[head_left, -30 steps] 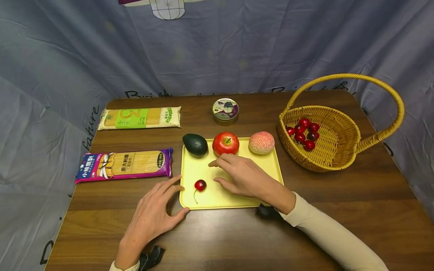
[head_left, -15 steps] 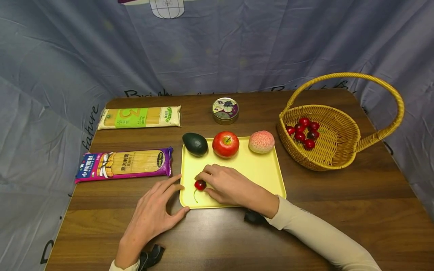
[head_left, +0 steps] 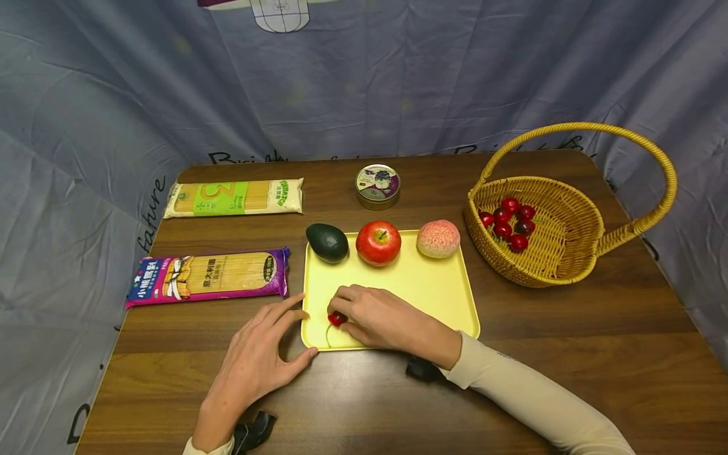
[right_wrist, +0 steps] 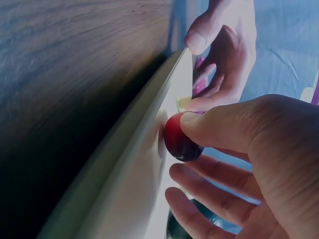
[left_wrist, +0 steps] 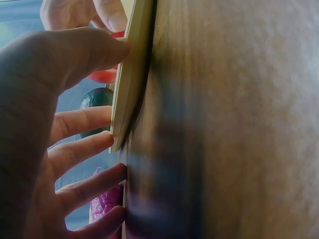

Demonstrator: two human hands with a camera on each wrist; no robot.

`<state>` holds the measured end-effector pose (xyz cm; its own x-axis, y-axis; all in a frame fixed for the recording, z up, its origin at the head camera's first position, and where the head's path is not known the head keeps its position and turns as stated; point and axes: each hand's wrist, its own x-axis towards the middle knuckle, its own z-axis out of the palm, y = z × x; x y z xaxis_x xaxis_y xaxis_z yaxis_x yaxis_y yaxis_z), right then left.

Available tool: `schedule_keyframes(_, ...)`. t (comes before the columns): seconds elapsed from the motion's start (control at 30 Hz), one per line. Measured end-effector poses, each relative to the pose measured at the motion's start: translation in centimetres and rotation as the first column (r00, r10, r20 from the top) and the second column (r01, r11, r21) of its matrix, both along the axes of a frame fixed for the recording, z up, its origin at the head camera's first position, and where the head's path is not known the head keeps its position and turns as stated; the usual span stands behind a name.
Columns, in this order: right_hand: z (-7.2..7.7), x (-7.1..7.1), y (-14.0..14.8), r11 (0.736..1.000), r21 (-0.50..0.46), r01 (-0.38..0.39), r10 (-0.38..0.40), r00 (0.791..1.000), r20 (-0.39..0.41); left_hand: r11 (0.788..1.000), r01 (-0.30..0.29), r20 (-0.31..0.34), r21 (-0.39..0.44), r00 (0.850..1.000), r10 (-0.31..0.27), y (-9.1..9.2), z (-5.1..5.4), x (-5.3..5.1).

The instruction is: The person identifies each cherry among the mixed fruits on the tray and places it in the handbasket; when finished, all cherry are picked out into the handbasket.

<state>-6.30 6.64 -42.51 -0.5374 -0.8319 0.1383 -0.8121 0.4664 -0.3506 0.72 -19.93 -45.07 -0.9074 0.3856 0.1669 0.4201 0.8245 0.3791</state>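
On the pale yellow tray a dark red cherry with a thin green stem lies near the left front corner. My right hand pinches it between thumb and fingers; the right wrist view shows the thumb pressed on the cherry just off the tray's surface. With fingers spread, my left hand touches the tray's left rim and front corner. Along the tray's back edge sit a dark green avocado, a red apple and a speckled pink peach.
A wicker basket with a tall handle stands at the right, holding several cherries. Two pasta packs lie at the left, one green, one purple. A round tin is behind the tray. A grey-blue curtain hangs beyond the table.
My right hand has moved left and toward the front over the tray, from near the apple to the cherry, and has taken hold of it. The left hand has stayed in place.
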Motion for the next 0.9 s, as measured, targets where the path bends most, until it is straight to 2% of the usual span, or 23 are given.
schedule_keyframes(0.27, 0.1, -0.3, 0.7, 1.000, -0.001, 0.011, -0.011, 1.000, 0.004, 1.000, 0.000, -0.007, -0.003, 1.000, 0.000, 0.0, -0.1, 0.0)
schedule_keyframes(0.6, 1.3, -0.9, 3.1, 0.992, -0.085, 0.093, -0.093, 0.996, -0.005, 1.000, -0.007, -0.006, -0.007, 1.000, 0.007, 0.1, -0.1, 0.0)
schedule_keyframes(0.9, 2.8, -1.5, 6.6, 0.971, -0.157, 0.178, -0.184, 0.982, -0.030, 1.000, -0.008, -0.010, -0.014, 1.000, 0.008, 0.1, -0.2, -0.1)
